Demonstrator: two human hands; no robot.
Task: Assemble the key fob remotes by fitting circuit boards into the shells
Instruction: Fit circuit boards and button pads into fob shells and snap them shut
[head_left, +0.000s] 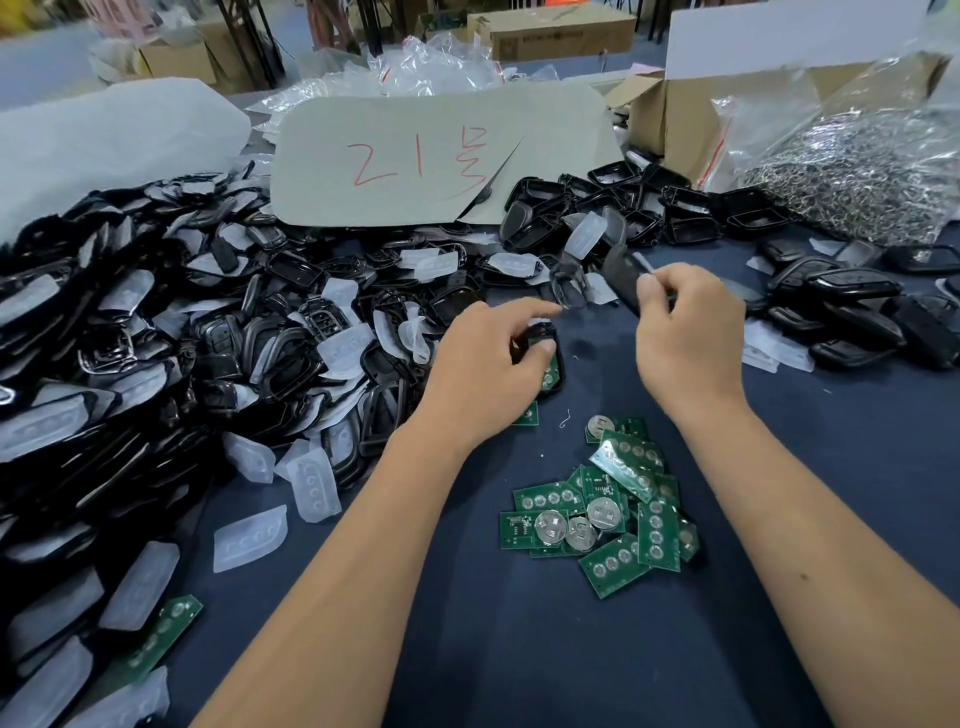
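The left hand (488, 364) curls over a black shell (545, 364) lying on the dark blue table (519, 649), thumb and fingers pinching its upper end; a green circuit board (550, 375) sits inside that shell, just beyond the pile of loose boards (602, 514); the right hand (685, 332), further right of the shell and raised, pinches a dark, blurred shell piece (623, 278); a heap of black shells and clear rubber pads (156, 338) spreads left of the pile; a card with red writing (415, 161) lies behind.
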